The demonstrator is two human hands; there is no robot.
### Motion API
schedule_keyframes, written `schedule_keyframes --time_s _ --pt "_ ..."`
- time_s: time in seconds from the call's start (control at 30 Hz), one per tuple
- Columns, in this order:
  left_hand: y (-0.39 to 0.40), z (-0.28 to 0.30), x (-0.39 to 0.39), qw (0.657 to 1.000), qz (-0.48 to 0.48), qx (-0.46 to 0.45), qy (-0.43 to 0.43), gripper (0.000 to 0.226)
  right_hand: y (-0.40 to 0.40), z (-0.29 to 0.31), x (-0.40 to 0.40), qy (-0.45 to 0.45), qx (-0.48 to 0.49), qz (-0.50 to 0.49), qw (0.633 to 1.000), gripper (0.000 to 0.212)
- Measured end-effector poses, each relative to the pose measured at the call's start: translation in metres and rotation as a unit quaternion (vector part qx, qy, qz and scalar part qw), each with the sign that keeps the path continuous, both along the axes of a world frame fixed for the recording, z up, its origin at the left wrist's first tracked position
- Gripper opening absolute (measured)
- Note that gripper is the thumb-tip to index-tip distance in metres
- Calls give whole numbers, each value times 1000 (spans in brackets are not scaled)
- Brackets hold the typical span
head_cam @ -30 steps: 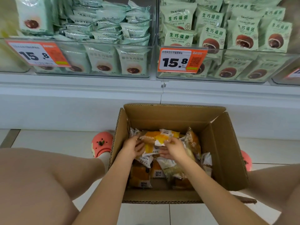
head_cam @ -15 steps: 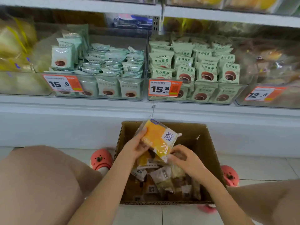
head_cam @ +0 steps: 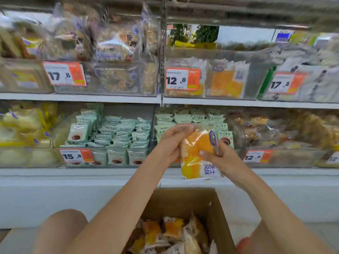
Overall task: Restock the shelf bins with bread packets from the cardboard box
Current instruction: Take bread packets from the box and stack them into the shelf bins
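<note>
An orange-yellow bread packet (head_cam: 197,154) in clear wrap is held up in front of the lower shelf. My left hand (head_cam: 171,142) grips its top left edge, and my right hand (head_cam: 218,159) grips its right side, thumb across the front. Below, the open cardboard box (head_cam: 216,208) stands on the floor with several more bread packets (head_cam: 165,233) inside. On the upper shelf, a clear bin (head_cam: 253,79) behind a 12.8 price tag (head_cam: 182,79) holds matching orange packets (head_cam: 226,83).
Lower shelf bins hold green snack packets (head_cam: 113,132) behind a 15.8 tag (head_cam: 76,155), and other breads sit at left and right. A vertical shelf post (head_cam: 162,52) divides the upper bins. My knees flank the box.
Both hands have lifted the orange packet out of the box and up to shelf height. The view has tilted upward, bringing the upper shelf into sight.
</note>
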State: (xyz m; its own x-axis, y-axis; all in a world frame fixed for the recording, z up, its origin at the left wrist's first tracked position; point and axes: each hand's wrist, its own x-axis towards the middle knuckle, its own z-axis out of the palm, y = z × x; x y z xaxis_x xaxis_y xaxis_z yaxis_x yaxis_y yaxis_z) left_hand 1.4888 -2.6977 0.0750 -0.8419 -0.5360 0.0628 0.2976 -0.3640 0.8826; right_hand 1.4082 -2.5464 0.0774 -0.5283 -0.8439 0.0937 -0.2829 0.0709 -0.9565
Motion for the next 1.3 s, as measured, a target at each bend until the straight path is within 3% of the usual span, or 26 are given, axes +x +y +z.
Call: schedule_keyframes --time_s 0.1,0.2,0.23,0.3,0.37,0.4,0.47,0.53,0.6,0.73,0.83,0.9,1.03,1.2,1.3 --pt "2 50 -26 997 28 -62 19 14 8 44 -22 27 -25 -71 997 10" --pt "-4 103 -52 951 120 -284 17 3 17 103 -57 57 -59 -143 986 21" --pt "-8 121 -61 911 165 -377 25 4 19 126 -71 69 -63 -174 980 25" --pt "-17 151 -86 786 232 -573 17 14 22 173 -106 99 -73 -206 971 31" --pt "-24 174 -120 657 236 -716 -28 24 17 215 -138 151 -58 -221 962 42" --pt "-26 183 -140 611 216 -760 -52 27 11 231 -153 177 -41 -232 956 45" --pt "-26 193 -178 557 153 -812 -82 32 -6 259 -175 224 -18 -256 940 42" --pt "-26 192 -210 533 85 -837 -94 36 -28 280 -195 293 15 -275 916 37" --pt "-28 184 -233 538 38 -835 -109 39 -48 289 -208 382 95 -286 874 33" --pt "-37 175 -246 604 -1 -790 -104 35 -80 282 -229 459 253 -266 809 32" --pt "-39 178 -246 621 1 -777 -102 35 -92 271 -238 359 301 -246 848 22" --pt "-40 178 -248 627 8 -772 -102 33 -97 266 -240 276 352 -226 865 32" --pt "-40 178 -247 652 13 -751 -104 37 -103 260 -240 211 431 -180 858 33" --pt "-40 179 -244 669 20 -736 -101 39 -107 253 -241 210 490 -149 833 44" --pt "-39 177 -245 710 24 -697 -93 23 -108 251 -245 158 504 -108 842 24"
